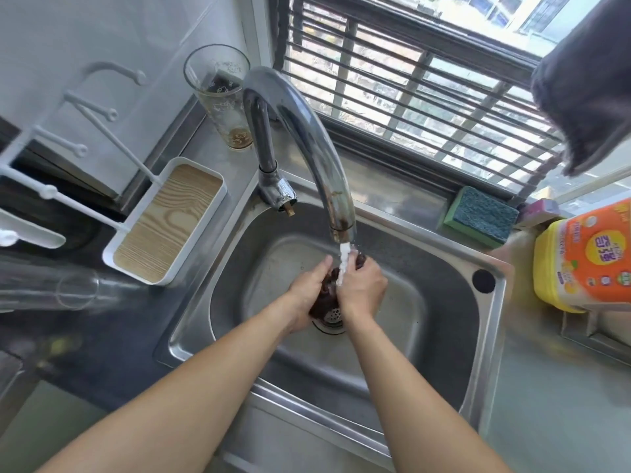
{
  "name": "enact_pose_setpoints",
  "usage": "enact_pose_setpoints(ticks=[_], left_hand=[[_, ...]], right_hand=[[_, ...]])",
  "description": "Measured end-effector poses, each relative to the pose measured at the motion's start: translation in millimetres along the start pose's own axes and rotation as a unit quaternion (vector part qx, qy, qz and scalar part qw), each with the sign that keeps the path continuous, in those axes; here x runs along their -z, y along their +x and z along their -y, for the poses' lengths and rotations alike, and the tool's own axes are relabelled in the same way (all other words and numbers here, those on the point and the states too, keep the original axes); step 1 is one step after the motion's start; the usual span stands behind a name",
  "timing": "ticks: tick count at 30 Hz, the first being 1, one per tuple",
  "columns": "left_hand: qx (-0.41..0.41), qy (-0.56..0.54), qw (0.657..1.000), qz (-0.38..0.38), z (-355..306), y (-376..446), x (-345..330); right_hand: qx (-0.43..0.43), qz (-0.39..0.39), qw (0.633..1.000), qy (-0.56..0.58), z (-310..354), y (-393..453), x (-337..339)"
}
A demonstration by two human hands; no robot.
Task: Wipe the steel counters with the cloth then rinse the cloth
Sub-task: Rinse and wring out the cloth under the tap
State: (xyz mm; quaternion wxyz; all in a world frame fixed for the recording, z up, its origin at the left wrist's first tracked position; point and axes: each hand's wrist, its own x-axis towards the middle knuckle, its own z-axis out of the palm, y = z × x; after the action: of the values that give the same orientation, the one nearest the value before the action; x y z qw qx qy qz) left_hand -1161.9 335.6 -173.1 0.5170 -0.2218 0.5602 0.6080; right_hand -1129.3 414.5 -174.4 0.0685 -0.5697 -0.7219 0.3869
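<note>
- Over the steel sink [440, 268], directly under the faucet [317, 148], both hands bunch the dark cloth [326, 291] so the running water [343, 264] strikes it squarely.
- The left hand [307, 288] has its fingers curled around the cloth's left side; the right hand [362, 288] clasps the other side, fingers closed on it, pressing fabric between the palms.
- The bundle sits just above the drain strainer [333, 315], likely so dirty water runs straight out.
- Judging by this, wiping looks finished and rinsing is under way.
- A sponge [481, 213] rests on the sink's back ledge, untouched.
</note>
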Motion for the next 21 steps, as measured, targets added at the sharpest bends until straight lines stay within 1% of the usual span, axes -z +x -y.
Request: enact_pose_setpoints(ticks=[2,3,5,6,7,8,9,10,11,12,13,15,16,17,18,21], left_hand=[[0.009,0.000,0.997,0.074,-1,-4,10],[0.022,0.019,0.994,0.104,0,-7,18],[0.038,0.057,0.987,0.147,8,-8,32],[0.030,0.052,0.988,0.143,12,-6,39],[0.017,0.039,0.993,0.111,14,-3,43],[0.001,0.014,0.998,0.067,14,-1,45],[-0.011,-0.016,0.999,0.029,12,2,47],[-0.010,-0.052,0.999,0.013,10,4,46],[0.006,-0.074,0.997,0.014,8,6,43],[0.021,-0.066,0.998,0.012,7,6,38],[0.020,-0.034,0.999,0.002,8,6,34],[-0.011,0.046,0.998,-0.028,12,9,27],[-0.040,0.083,0.994,-0.062,14,10,26],[-0.051,0.103,0.990,-0.086,14,7,24],[-0.055,0.114,0.988,-0.089,15,5,24],[-0.049,0.163,0.985,-0.014,19,-4,17]], right_hand=[[-0.048,0.002,0.997,0.066,1,8,2],[-0.075,0.013,0.991,0.110,-1,11,3],[-0.126,0.051,0.969,0.206,-8,12,5],[-0.151,0.067,0.953,0.254,-12,10,5],[-0.171,0.074,0.940,0.285,-18,8,5],[-0.177,0.078,0.936,0.294,-24,5,3],[-0.170,0.079,0.943,0.274,-29,-2,3],[-0.151,0.081,0.958,0.228,-31,-10,3],[-0.126,0.081,0.973,0.175,-33,-21,3],[-0.096,0.079,0.985,0.120,-34,-33,0],[-0.065,0.076,0.991,0.083,-34,-45,-2],[-0.033,0.071,0.995,0.066,-26,-64,-6],[-0.038,0.069,0.995,0.065,-20,-67,-7],[-0.051,0.068,0.994,0.066,-14,-65,-6],[-0.076,0.069,0.992,0.069,-11,-57,-5],[-0.147,0.030,0.984,0.094,-8,-24,0]])
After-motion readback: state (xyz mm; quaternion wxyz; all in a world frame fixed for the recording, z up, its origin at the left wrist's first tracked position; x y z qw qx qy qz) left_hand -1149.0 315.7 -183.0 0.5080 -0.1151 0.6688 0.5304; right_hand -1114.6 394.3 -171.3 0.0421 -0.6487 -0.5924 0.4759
